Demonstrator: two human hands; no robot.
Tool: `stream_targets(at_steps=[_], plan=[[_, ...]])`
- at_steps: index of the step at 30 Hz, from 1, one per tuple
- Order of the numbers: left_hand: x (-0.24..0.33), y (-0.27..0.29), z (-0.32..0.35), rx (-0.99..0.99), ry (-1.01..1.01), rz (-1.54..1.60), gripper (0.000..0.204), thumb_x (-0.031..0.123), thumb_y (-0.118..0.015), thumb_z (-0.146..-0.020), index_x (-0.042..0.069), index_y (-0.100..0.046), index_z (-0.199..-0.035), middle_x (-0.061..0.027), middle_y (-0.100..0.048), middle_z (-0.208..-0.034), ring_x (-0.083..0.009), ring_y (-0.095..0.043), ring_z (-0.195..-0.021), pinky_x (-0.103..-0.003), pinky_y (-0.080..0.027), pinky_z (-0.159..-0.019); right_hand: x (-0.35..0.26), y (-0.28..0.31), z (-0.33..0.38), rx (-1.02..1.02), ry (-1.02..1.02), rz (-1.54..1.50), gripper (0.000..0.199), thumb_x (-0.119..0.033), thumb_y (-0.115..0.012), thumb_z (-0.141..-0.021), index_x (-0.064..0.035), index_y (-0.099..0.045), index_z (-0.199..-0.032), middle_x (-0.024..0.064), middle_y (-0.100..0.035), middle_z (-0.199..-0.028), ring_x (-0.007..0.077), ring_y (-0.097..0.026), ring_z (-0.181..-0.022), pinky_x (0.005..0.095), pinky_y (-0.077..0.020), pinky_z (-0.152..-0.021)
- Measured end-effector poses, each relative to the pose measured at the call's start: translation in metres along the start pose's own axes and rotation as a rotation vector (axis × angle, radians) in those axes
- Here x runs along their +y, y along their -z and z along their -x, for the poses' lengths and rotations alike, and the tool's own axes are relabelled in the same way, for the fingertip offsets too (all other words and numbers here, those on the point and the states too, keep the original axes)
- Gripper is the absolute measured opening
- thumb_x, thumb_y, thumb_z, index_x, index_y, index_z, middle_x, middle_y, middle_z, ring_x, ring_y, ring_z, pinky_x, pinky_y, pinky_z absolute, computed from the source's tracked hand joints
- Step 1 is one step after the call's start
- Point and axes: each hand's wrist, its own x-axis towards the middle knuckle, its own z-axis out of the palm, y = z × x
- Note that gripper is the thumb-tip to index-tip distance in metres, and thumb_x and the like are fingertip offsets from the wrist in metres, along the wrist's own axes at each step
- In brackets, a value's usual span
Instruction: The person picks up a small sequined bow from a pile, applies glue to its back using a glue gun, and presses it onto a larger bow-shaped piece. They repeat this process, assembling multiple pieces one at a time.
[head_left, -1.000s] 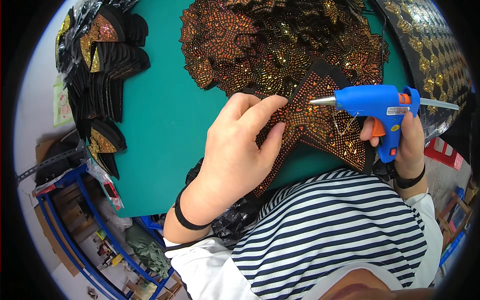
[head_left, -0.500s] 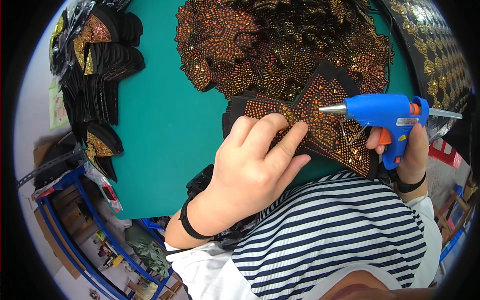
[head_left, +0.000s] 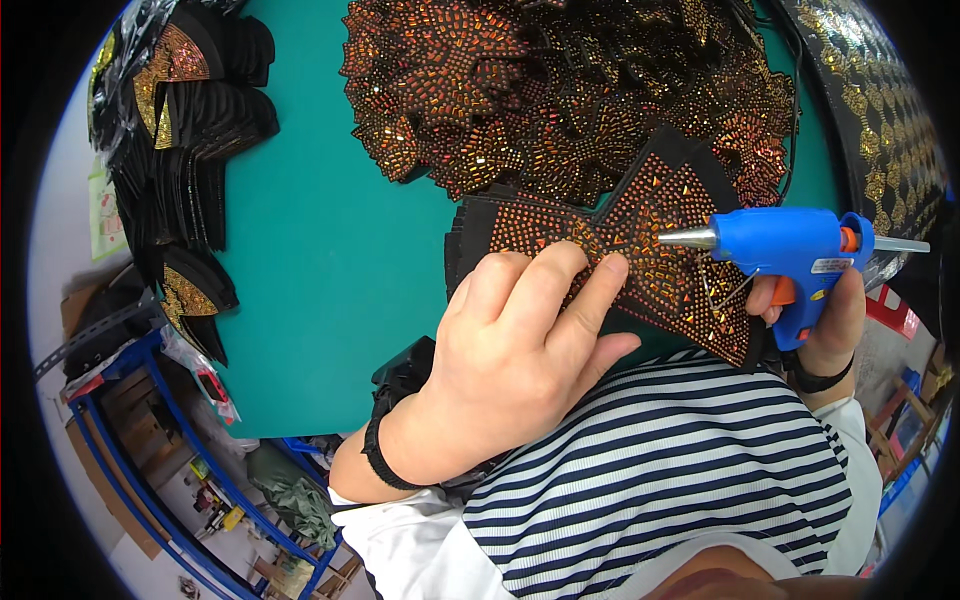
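Note:
My left hand (head_left: 530, 350) lies over a black bow-shaped piece (head_left: 660, 225) studded with copper and orange beads and rhinestones. Its index and middle fingertips press on the bow's middle, fingers stretched out and the thumb apart. Beneath it, layered black edges show at the left, like a stack of such pieces. In my right hand (head_left: 835, 325) is a blue hot glue gun (head_left: 775, 238), gripped by its handle, with fingers by the orange trigger. The metal nozzle points left, over the bow's right half; whether it touches cannot be told. A clear glue stick (head_left: 900, 245) juts from its back.
Beaded black appliqués (head_left: 440, 60) are heaped on the green table (head_left: 310, 280) beyond the bow. Stacks of black pieces with gold glitter (head_left: 195, 190) line the left edge. A black sheet with gold motifs (head_left: 880, 120) lies at right; a blue metal shelf (head_left: 150, 430) stands lower left.
The glue gun has shifted slightly right and toward me. My left fingertips have moved a little the same way, still on the bow. The whole view has shifted slightly.

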Motion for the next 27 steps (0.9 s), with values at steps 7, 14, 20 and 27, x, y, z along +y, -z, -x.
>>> stream_targets(at_steps=[7,14,20,27], plan=[[0.0,0.002,-0.003,-0.023,0.005,0.008,0.047,0.029,-0.068,-0.066,0.005,-0.06,-0.105,-0.01,-0.052,-0.09,-0.0224,-0.045,-0.071,-0.03,-0.041,-0.061,0.001,-0.004,0.0,0.031,0.016,0.05,0.071,-0.056,-0.044,-0.081,0.0071,-0.044,-0.114,0.021,-0.06,-0.076,0.0185,-0.058,-0.058,0.0219,-0.0448,-0.051],[0.001,0.004,-0.003,-0.042,0.024,0.035,0.05,0.029,-0.07,-0.062,0.004,-0.06,-0.105,-0.0103,-0.052,-0.091,-0.0232,-0.046,-0.074,-0.03,-0.041,-0.063,-0.001,-0.001,0.001,-0.03,0.011,0.006,0.068,-0.051,-0.048,-0.082,0.0058,-0.04,-0.118,0.0204,-0.061,-0.082,0.0184,-0.061,-0.067,0.0216,-0.0474,-0.058],[0.005,0.007,-0.004,-0.064,0.036,0.027,0.053,0.03,-0.072,-0.06,0.004,-0.06,-0.104,-0.0109,-0.051,-0.091,-0.0239,-0.046,-0.076,-0.031,-0.041,-0.065,-0.004,-0.003,-0.001,-0.048,0.004,0.049,0.068,-0.052,-0.045,-0.083,0.0063,-0.041,-0.116,0.0194,-0.061,-0.081,0.0167,-0.06,-0.065,0.0208,-0.0466,-0.057],[-0.008,0.016,0.016,0.306,0.243,0.152,0.045,0.013,-0.071,-0.066,-0.002,-0.057,-0.106,-0.0122,-0.054,-0.094,-0.0212,-0.051,-0.075,-0.027,-0.042,-0.06,-0.003,-0.001,-0.002,-0.023,0.07,0.01,0.068,-0.054,-0.035,-0.086,0.0074,-0.044,-0.113,0.0177,-0.061,-0.079,0.0151,-0.058,-0.062,0.0212,-0.046,-0.056]])
